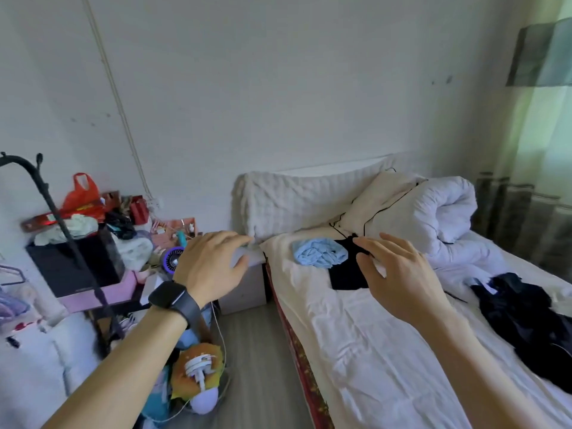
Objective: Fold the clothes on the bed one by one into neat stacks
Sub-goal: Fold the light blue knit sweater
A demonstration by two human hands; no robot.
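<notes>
A white-sheeted bed (356,335) runs along the right. Near its head lies a folded black garment (345,275) with a crumpled light blue cloth (320,253) resting on its left edge. A heap of dark unfolded clothes (526,317) sits at the bed's right side. My left hand (213,264), with a black watch on its wrist, hovers with fingers spread over the gap beside the bed, holding nothing. My right hand (399,274) floats above the black garment, fingers apart and empty, covering part of it.
A rolled white duvet (433,212) and pillow (297,202) lie at the bed's head. A cluttered side table (102,292) with a black box (74,264), red bag (82,196) and small items stands on the left. A black rack (46,193) and floor clutter (195,373) are nearby.
</notes>
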